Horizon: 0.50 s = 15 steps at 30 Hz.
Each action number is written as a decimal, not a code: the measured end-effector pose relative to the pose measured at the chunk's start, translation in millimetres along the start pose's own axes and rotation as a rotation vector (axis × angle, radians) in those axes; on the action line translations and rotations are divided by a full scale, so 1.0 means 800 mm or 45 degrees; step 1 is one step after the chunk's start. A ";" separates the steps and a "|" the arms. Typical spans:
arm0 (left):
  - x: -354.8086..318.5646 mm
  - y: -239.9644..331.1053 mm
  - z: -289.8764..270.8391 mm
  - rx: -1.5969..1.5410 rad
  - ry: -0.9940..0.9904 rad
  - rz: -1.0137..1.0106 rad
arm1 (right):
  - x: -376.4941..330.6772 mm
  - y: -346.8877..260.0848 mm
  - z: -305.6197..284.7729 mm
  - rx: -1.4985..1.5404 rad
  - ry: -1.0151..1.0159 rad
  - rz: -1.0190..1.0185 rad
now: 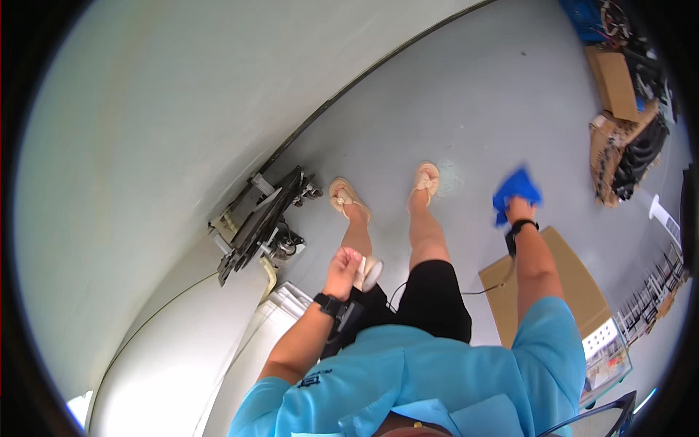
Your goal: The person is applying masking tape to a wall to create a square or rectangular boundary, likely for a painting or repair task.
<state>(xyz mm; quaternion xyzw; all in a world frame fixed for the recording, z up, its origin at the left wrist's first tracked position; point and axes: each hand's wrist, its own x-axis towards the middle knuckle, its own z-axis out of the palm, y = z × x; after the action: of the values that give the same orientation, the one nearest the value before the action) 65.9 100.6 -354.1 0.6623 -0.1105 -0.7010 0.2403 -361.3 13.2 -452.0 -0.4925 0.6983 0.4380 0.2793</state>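
Observation:
My left hand [340,274] is closed, fingers pinched on a roll of whitish tape [373,274] held in front of my left thigh. The roll's flat round side shows, and a pale strip lies between it and my fingers. Out to the right, my right hand [520,210] grips a crumpled blue cloth [517,191], which hangs over the grey floor and is slightly blurred. The cloth covers most of that hand's fingers. Each wrist wears a black band, and a thin dark cable [480,292] runs toward the right one.
A dark metal frame with mechanical parts [263,224] leans by the white wall [182,109] on the left. To my right stands a brown cardboard panel or box [542,280] beside a glass-sided case [610,364]. Opened cardboard boxes [619,84] and black items [641,164] lie far right.

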 end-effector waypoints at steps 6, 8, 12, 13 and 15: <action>-0.066 0.126 0.007 0.278 -0.082 0.498 | -0.175 0.223 0.109 0.392 0.038 0.666; -0.065 0.155 0.002 0.233 0.003 0.551 | -0.235 0.213 0.066 0.487 0.353 0.809; -0.121 0.235 0.019 0.123 0.014 0.795 | -0.298 0.213 -0.010 0.893 0.994 0.794; -0.124 0.240 0.017 0.060 -0.054 0.828 | -0.295 0.217 -0.002 1.031 1.228 0.703; -0.146 0.254 0.018 0.046 -0.062 0.859 | -0.290 0.230 -0.017 1.171 1.513 0.599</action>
<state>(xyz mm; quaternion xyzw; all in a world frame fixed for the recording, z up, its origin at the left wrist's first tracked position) 91.2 -19.8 -154.4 0.5756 -0.3416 -0.5956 0.4442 -449.3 128.1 -193.4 -0.3185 0.9276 -0.1840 -0.0652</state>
